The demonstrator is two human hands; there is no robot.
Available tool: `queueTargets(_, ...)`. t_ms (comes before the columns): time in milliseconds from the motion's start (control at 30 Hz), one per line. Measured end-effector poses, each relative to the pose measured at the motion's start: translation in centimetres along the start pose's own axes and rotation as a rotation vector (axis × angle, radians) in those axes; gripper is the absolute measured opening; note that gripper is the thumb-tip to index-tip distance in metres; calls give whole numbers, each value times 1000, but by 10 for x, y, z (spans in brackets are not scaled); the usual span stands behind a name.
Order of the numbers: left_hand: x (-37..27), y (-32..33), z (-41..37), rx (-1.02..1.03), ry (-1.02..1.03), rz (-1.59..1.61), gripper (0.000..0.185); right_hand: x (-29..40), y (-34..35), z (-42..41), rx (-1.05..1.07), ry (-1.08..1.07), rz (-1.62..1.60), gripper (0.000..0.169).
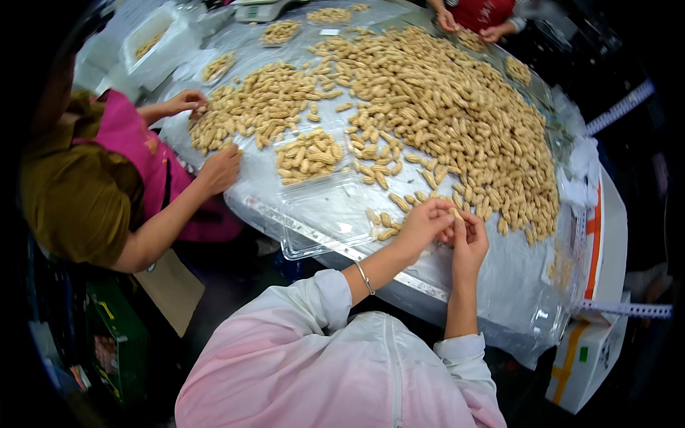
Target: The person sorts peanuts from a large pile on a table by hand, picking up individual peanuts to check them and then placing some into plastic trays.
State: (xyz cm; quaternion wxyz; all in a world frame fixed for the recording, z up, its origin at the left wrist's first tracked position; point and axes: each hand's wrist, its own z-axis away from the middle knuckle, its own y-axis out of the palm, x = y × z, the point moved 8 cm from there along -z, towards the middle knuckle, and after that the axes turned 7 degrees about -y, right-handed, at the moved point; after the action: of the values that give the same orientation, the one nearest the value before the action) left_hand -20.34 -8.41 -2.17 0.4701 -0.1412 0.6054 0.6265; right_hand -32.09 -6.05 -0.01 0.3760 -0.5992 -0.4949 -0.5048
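Note:
My left hand and my right hand meet above the near part of the table, with a peanut in its shell between their fingertips. Which fingers bear it is partly unclear, but both hands touch it. A few loose peanuts lie just left of my left hand. A large heap of unshelled peanuts spreads beyond both hands. To the left, a clear plastic clamshell box has its peanut-filled half farther off and its bare lid near the table edge.
At left a co-worker's two hands touch a smaller peanut pile. Another person's hands are at the far side. Filled trays, a scale and a white foam box stand far left. The metal table edge runs beneath my forearms.

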Motion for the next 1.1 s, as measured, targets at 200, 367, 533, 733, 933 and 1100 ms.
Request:
queueTargets(200, -2, 5, 2, 67, -42, 122, 28, 3, -3, -1, -24, 16, -57, 18)
queueTargets(367, -2, 6, 1, 54, -47, 103, 28, 7, -6, -1, -31, -33, -20, 20)
queueTargets(533, 1, 3, 0, 40, -74, 115, 27, 11, -6, -1, -29, -115, 20, 25)
queueTargets(733, 1, 3, 0, 50, -74, 147, 28, 14, -4, -2, -15, -133, -1, 21)
queueTargets(933, -3, 4, 1, 45, -62, 105, 27, 10, -12, -1, -78, -12, 8, 15)
queueTargets(1100, -3, 5, 2, 50, -62, 113, 25, 4, -15, -1, -79, -6, 10, 19)
